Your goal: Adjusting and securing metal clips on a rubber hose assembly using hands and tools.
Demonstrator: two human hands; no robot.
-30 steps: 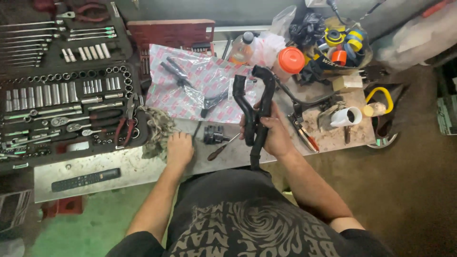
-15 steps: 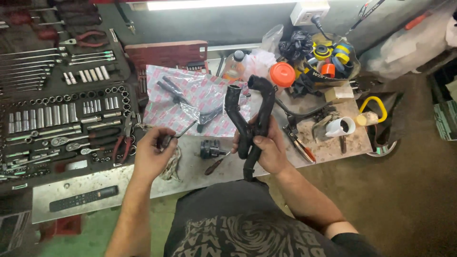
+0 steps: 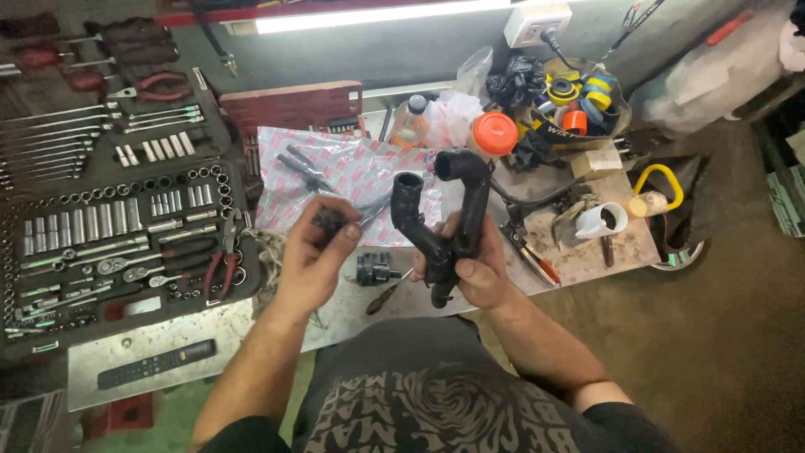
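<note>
The right hand (image 3: 470,268) grips a forked black hose (image 3: 440,218) upright above the surface (image 3: 352,306), open ends up, while the left hand (image 3: 314,252) pinches a small dark part (image 3: 329,223) (kind unclear) just left of them.

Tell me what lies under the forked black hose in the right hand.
Below the forked black hose, gripped by the right hand, lie a pink patterned plastic bag, a small black part and a screwdriver on the bench. The hose and hand cover whatever is directly beneath them.
</note>
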